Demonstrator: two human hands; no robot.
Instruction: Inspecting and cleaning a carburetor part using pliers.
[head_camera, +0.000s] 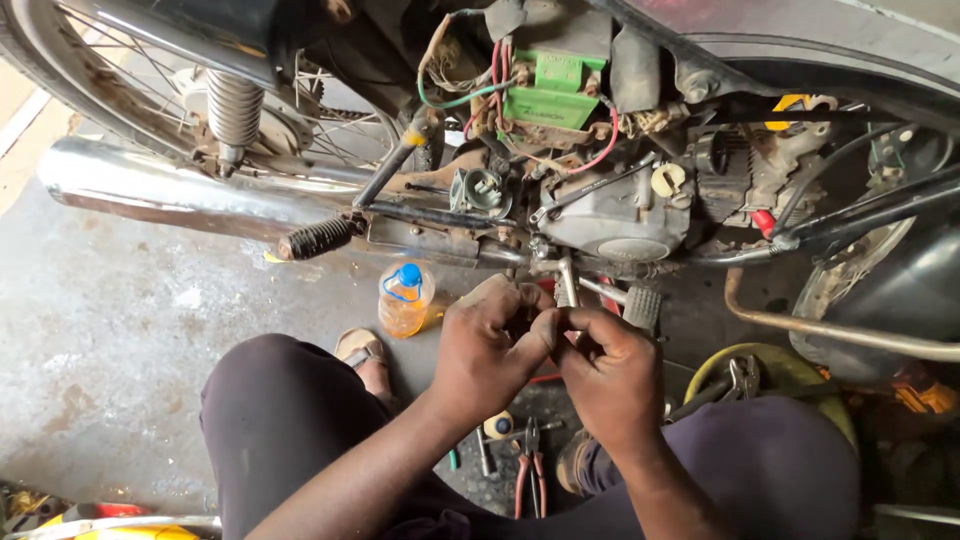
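Concrete floor (130, 320); both hands (545, 355) pinch small dark part, mostly hidden.

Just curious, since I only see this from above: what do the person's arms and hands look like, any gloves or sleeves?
No gloves and no sleeves in view: the left hand and right hand are bare, as are both forearms. No watch, rings or bands show.

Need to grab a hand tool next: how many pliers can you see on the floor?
1: red-handled pliers lie on the floor between the person's knees, below both hands. Others may be hidden under the legs or in the yellow bowl.
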